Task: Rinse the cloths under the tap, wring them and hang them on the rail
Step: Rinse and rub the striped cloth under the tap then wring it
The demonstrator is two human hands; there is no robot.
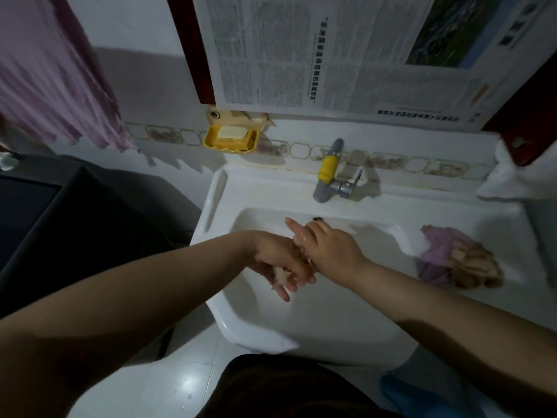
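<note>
Wet cloths (458, 260) lie beside tap (330, 173).

A small pale pinkish wet cloth (301, 260) is twisted into a tight roll over the white ceramic basin, mostly hidden, with only bits showing at the middle and at its lower end. A crumpled heap of lilac and beige cloths (458, 262) lies on the flat rim to the right of the bowl, and a pink ribbed cloth (51, 73) hangs spread out at upper left
</note>
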